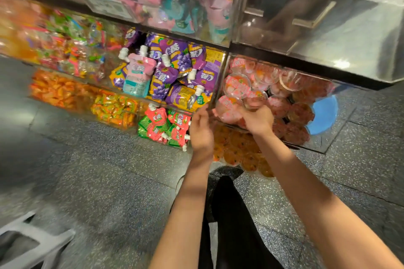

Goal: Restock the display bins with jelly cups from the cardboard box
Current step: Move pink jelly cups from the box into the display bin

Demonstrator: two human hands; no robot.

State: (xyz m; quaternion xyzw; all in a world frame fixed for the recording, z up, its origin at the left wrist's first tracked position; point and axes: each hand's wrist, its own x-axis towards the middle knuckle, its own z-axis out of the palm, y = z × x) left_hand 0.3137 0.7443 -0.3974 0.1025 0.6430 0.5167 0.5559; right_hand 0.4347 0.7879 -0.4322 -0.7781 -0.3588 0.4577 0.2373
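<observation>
Pink jelly cups (237, 85) are heaped in a clear display bin (314, 146) at the right end of the middle tier. One jelly cup (254, 99) is gripped by the curled fingers of the right hand (258, 119) at the bin's front left corner. The left hand (201, 131) is held just beside it, fingers loosely bent, nothing seen in its grasp. Purple pouches (175, 67) are stocked in the adjoining bin; orange cups (238, 150) are stored in the tier beneath.
</observation>
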